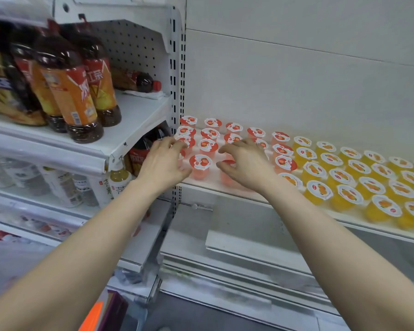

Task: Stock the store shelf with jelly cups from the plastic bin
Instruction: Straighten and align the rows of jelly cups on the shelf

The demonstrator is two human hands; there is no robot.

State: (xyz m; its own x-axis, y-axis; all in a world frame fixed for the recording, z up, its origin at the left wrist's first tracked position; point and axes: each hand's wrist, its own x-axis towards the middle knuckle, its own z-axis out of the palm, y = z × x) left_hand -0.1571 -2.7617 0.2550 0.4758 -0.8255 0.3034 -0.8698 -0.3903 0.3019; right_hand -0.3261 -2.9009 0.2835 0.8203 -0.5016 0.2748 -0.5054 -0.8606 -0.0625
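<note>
Pink jelly cups with red-and-white lids stand in rows at the left end of the white shelf. To their right are rows of yellow jelly cups. My left hand reaches in at the shelf's left edge, fingers curled round a pink cup that is mostly hidden behind it. My right hand has thumb and fingers closed round the lid of another pink cup, which stands in the front row. The plastic bin is out of view.
A slotted white upright borders the shelf on the left. Beyond it stand iced tea bottles on a higher shelf and pale drink bottles below. A lower shelf juts out under my arms. An orange object lies at the bottom left.
</note>
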